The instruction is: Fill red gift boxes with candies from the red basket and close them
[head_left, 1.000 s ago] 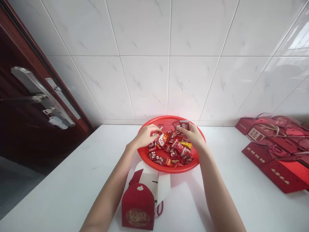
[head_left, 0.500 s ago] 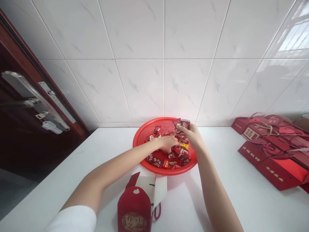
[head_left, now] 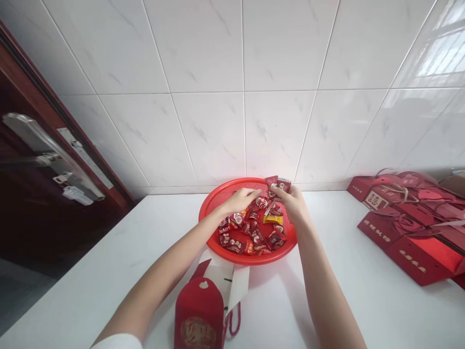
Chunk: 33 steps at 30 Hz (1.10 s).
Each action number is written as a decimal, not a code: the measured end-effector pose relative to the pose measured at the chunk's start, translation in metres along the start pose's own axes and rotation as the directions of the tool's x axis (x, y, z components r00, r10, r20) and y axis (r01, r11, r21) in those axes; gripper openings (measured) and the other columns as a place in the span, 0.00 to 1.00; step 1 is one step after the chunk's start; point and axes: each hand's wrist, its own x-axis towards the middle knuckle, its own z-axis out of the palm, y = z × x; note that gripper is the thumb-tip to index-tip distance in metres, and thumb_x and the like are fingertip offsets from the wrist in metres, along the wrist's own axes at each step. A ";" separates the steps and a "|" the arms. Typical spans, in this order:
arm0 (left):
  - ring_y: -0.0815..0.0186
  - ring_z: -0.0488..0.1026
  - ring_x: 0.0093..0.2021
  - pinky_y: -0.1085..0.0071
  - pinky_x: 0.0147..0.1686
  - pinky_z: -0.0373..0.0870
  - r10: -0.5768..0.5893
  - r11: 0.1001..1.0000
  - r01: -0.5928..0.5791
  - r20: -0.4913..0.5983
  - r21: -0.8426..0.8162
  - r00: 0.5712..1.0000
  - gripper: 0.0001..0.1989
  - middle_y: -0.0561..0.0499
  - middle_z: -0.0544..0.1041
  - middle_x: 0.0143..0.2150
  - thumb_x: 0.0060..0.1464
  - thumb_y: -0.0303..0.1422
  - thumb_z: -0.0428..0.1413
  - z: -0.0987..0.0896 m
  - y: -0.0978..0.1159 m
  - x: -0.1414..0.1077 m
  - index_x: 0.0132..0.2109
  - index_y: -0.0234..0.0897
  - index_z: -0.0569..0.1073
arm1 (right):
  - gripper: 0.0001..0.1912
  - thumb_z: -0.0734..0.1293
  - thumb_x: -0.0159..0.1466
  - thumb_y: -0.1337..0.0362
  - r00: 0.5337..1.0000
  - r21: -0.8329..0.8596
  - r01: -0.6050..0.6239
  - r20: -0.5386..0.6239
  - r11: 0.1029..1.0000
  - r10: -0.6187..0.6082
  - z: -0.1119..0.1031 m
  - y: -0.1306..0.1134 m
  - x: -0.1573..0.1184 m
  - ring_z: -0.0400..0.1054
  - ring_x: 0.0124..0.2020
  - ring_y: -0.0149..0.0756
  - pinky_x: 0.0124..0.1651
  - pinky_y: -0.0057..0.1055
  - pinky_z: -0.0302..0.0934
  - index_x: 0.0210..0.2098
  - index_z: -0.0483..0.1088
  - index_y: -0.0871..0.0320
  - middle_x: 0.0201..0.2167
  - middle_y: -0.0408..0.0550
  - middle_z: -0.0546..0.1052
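A red plastic basket [head_left: 204, 213] stands against the wall with many wrapped candies [head_left: 256, 236] spread inside. My left hand [head_left: 240, 201] is over the basket's middle, thumb and fingers pinched together on a red wrapped candy [head_left: 260, 203], partly hidden by the fingertips. Above the basket's right rim, my right hand [head_left: 295, 202] grips dark red candy packets [head_left: 278, 186] between thumb and fingers. Just in front of the basket lies a red gift box [head_left: 199, 308] with white inner flaps [head_left: 238, 289] spread and a dark red cord handle [head_left: 235, 325] at its side.
Several red gift boxes [head_left: 409, 257] with gold lettering are piled at the right on the white table [head_left: 152, 232]. A tiled wall [head_left: 207, 135] rises behind the basket. To the left is a dark red door with a metal handle [head_left: 47, 157] and hanging keys.
My left hand has lifted from among the candies, moving up and slightly left, and now pinches a candy. My right hand keeps its packets almost in place. The view has shifted slightly.
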 end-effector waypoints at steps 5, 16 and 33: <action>0.66 0.57 0.27 0.68 0.30 0.56 -0.041 0.992 0.021 -0.162 -0.124 0.986 0.27 0.56 0.56 0.25 0.58 0.59 0.46 0.003 -0.002 -0.005 0.27 0.42 0.54 | 0.16 0.78 0.50 0.52 0.998 0.086 -0.039 -0.044 0.996 0.043 0.000 -0.001 0.000 0.76 0.33 0.41 0.37 0.34 0.71 0.31 0.78 0.56 0.30 0.47 0.82; 0.67 0.54 0.26 0.68 0.29 0.50 -0.140 0.943 0.008 -0.374 -0.334 0.917 0.30 0.57 0.54 0.22 0.55 0.61 0.55 0.002 -0.011 -0.001 0.24 0.42 0.56 | 0.18 0.80 0.50 0.54 0.970 0.112 -0.147 0.212 0.983 0.121 0.003 0.002 0.000 0.79 0.41 0.42 0.47 0.37 0.73 0.37 0.79 0.57 0.39 0.50 0.84; 0.62 0.77 0.34 0.65 0.40 0.71 -0.047 0.745 -0.044 -0.118 -0.665 0.992 0.16 0.52 0.80 0.29 0.44 0.41 0.72 -0.004 -0.009 -0.007 0.33 0.35 0.80 | 0.19 0.81 0.47 0.54 0.978 0.183 -0.115 0.194 0.976 0.079 0.002 -0.002 0.001 0.79 0.38 0.41 0.40 0.34 0.73 0.34 0.81 0.56 0.37 0.50 0.84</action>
